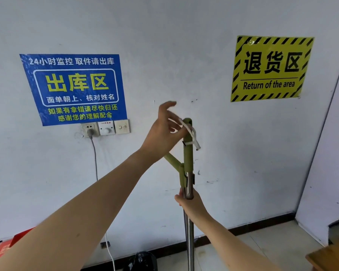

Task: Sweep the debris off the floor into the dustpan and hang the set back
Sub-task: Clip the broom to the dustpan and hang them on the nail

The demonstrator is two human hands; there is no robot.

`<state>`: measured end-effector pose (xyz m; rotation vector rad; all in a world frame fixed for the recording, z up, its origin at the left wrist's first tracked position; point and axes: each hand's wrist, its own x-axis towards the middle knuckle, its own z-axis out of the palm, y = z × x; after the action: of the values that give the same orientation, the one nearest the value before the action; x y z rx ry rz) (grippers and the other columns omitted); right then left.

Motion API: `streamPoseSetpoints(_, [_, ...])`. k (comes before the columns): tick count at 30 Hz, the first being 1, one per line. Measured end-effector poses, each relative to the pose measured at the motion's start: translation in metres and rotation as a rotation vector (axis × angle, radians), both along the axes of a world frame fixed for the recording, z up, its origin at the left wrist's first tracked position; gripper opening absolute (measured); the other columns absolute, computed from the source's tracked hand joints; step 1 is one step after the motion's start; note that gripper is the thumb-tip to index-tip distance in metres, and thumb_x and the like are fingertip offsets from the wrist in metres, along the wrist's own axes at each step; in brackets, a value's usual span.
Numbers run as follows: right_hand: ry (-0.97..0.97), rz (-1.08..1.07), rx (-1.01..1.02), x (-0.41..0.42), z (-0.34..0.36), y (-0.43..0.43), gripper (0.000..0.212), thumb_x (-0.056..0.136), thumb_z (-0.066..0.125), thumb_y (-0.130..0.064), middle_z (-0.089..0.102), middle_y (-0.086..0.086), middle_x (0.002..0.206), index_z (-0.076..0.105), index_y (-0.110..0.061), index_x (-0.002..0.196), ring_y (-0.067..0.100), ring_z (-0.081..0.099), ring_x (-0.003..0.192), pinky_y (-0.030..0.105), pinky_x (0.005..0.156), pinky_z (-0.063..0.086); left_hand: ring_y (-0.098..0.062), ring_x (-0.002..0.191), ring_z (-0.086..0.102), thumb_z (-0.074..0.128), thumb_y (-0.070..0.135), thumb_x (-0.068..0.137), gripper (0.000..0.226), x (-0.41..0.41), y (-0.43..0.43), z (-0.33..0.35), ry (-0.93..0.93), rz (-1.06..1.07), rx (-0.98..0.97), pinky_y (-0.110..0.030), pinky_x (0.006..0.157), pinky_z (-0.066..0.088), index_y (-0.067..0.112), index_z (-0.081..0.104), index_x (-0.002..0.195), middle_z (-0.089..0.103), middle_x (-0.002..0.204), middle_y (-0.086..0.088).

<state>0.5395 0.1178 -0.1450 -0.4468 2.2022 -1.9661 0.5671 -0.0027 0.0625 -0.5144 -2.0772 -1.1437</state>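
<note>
The broom and dustpan set stands upright against the white wall, its two metal poles (pixel 190 241) clipped side by side and topped with olive-green handles (pixel 188 155). A second green handle (pixel 172 160) branches off to the left. A white hanging loop (pixel 192 134) is tied at the top of the handle. My left hand (pixel 164 130) reaches up and pinches this loop with thumb and fingers, the other fingers spread. My right hand (pixel 190 202) grips the metal poles just below the green clip. The brush and dustpan are out of view below.
On the wall are a blue sign (pixel 74 89), a yellow striped sign (pixel 270 68), and a socket panel (pixel 105 127) with a plugged cable hanging down. A black bag (pixel 141 261) lies by the skirting. Red boxes (pixel 6 247) sit lower left, wooden furniture (pixel 331 257) lower right.
</note>
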Motion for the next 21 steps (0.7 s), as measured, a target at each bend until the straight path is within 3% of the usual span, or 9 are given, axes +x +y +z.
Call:
streamPoseSetpoints(2, [-0.038, -0.028, 0.014, -0.003, -0.014, 0.012, 0.016, 0.078, 0.063, -0.019, 0.045, 0.002, 0.069, 0.047, -0.018, 0.078, 0.017, 0.045, 0.065, 0.021, 0.057, 0.040, -0.006, 0.079, 0.066, 0.069, 0.036, 0.083, 0.065, -0.006, 0.014, 0.009, 0.037, 0.033, -0.083, -0.017, 0.074, 0.056, 0.043, 0.029, 0.134, 0.057, 0.097, 0.010])
streamPoseSetpoints(3, [-0.052, -0.038, 0.027, -0.004, -0.018, 0.017, 0.016, 0.078, 0.063, -0.021, 0.045, 0.001, 0.069, 0.047, -0.019, 0.078, 0.017, 0.045, 0.066, 0.021, 0.058, 0.041, -0.004, 0.080, 0.064, 0.067, 0.032, 0.087, 0.056, -0.008, 0.022, 0.011, 0.056, 0.055, -0.155, -0.017, 0.073, 0.055, 0.041, 0.036, 0.133, 0.055, 0.099, 0.011])
streamPoseSetpoints(6, [-0.059, -0.049, 0.080, -0.007, -0.025, 0.030, 0.018, 0.078, 0.065, -0.028, 0.046, -0.002, 0.068, 0.048, -0.020, 0.080, 0.014, 0.047, 0.064, 0.022, 0.059, 0.043, -0.005, 0.088, 0.060, 0.056, 0.023, 0.095, 0.012, -0.017, 0.043, 0.016, 0.094, 0.062, -0.253, -0.023, 0.078, 0.052, 0.022, 0.065, 0.102, 0.053, 0.101, 0.008])
streamPoseSetpoints(9, [-0.047, -0.052, 0.148, -0.012, -0.027, 0.045, 0.021, 0.080, 0.066, -0.034, 0.050, -0.002, 0.071, 0.051, -0.020, 0.083, 0.012, 0.051, 0.066, 0.018, 0.059, 0.046, -0.020, 0.077, 0.061, 0.047, 0.019, 0.096, 0.021, -0.027, 0.061, 0.030, -0.120, -0.047, 0.032, -0.030, 0.077, 0.048, 0.010, 0.058, 0.081, 0.062, 0.081, -0.004])
streamPoseSetpoints(11, [-0.053, -0.056, 0.184, -0.018, -0.028, 0.055, 0.023, 0.083, 0.065, -0.036, 0.048, -0.001, 0.071, 0.049, -0.019, 0.082, 0.011, 0.050, 0.065, 0.018, 0.059, 0.044, -0.020, 0.061, 0.058, 0.044, 0.016, 0.095, 0.025, -0.038, 0.068, 0.042, -0.282, -0.118, 0.238, -0.034, 0.073, 0.051, 0.007, 0.052, 0.073, 0.057, 0.061, -0.002])
streamPoseSetpoints(14, [-0.060, -0.074, 0.207, -0.031, -0.023, 0.070, 0.024, 0.084, 0.066, -0.035, 0.046, -0.001, 0.073, 0.047, -0.021, 0.086, 0.009, 0.049, 0.064, 0.016, 0.062, 0.043, -0.019, 0.052, 0.055, 0.047, 0.011, 0.094, 0.024, -0.063, 0.070, 0.052, -0.463, -0.171, 0.367, -0.033, 0.072, 0.055, 0.008, 0.050, 0.071, 0.049, 0.056, -0.002])
streamPoseSetpoints(17, [-0.063, -0.014, 0.182, -0.044, 0.000, 0.078, 0.053, 0.070, 0.078, -0.043, 0.056, -0.008, 0.100, 0.048, -0.031, 0.112, 0.005, 0.058, 0.092, 0.014, 0.073, 0.045, -0.020, 0.054, 0.063, 0.049, 0.004, 0.094, 0.030, -0.090, 0.066, 0.044, -0.557, -0.173, 0.411, -0.028, 0.067, 0.059, 0.006, 0.051, 0.064, 0.055, 0.059, -0.003])
streamPoseSetpoints(19, [0.000, 0.016, 0.151, -0.055, 0.023, 0.078, 0.081, 0.059, 0.082, -0.051, 0.050, -0.018, 0.122, 0.040, -0.043, 0.128, 0.001, 0.051, 0.115, 0.013, 0.078, 0.044, -0.017, 0.046, 0.066, 0.048, -0.002, 0.090, 0.028, -0.111, 0.064, 0.030, -0.629, -0.142, 0.456, -0.029, 0.063, 0.058, 0.004, 0.052, 0.063, 0.057, 0.069, -0.003])
streamPoseSetpoints(21, [0.124, -0.025, 0.138, -0.071, 0.047, 0.077, 0.088, 0.062, 0.080, -0.054, 0.045, -0.025, 0.130, 0.033, -0.047, 0.135, -0.001, 0.046, 0.123, 0.011, 0.080, 0.042, -0.015, 0.044, 0.066, 0.048, -0.003, 0.089, 0.027, -0.134, 0.062, 0.013, -0.677, -0.111, 0.460, -0.030, 0.063, 0.057, 0.003, 0.054, 0.064, 0.057, 0.070, -0.004])
